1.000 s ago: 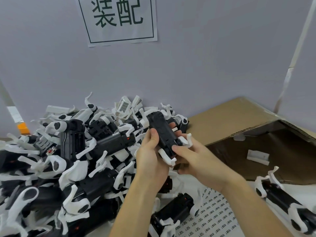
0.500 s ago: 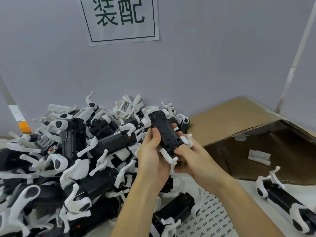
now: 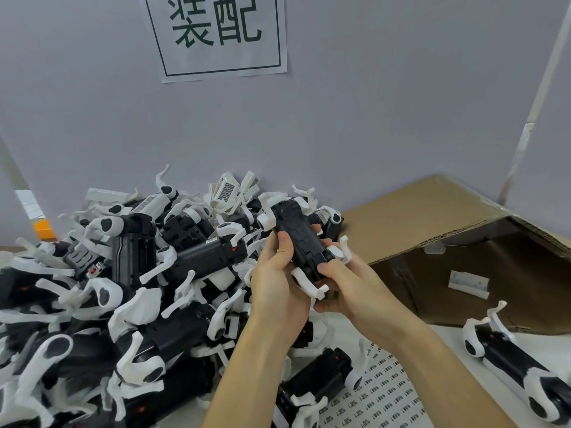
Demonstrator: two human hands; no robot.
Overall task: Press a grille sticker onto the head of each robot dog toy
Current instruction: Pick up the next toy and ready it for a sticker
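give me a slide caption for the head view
Both hands, left and right, grip one black-and-white robot dog toy above the sticker sheet, beside a heaped toy pile.

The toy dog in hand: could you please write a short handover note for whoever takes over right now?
Left hand grips the toy dog by its side; right hand holds its near end, thumb on the black body.
Sticker sheet lies on the table below; pile of dogs sits left; one dog lies right by the cardboard box.
Whether this dog's sticker is on cannot be seen. The pile remains.
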